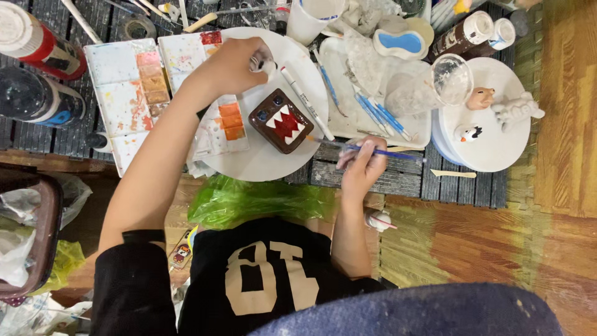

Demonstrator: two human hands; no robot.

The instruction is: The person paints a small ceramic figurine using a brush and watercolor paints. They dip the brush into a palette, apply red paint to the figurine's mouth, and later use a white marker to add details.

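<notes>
A brown square clay figure [281,120] with a red mouth, white zigzag teeth and blue eyes lies on a round white board [261,163]. My right hand [359,167] holds a thin blue-handled brush [385,152], whose tip reaches the figure's right edge. My left hand [229,65] is at the board's far left rim, closed around a small white tube-like object [265,65]. A white marker pen [306,102] lies on the board beside the figure.
Two white paint palettes [124,93] with orange and pink wells sit at the left, next to spray cans [37,43]. A white tray [373,118] holds blue brushes and a clear cup. Small figures stand on a round plate [497,155]. A green plastic bag [255,199] lies near my chest.
</notes>
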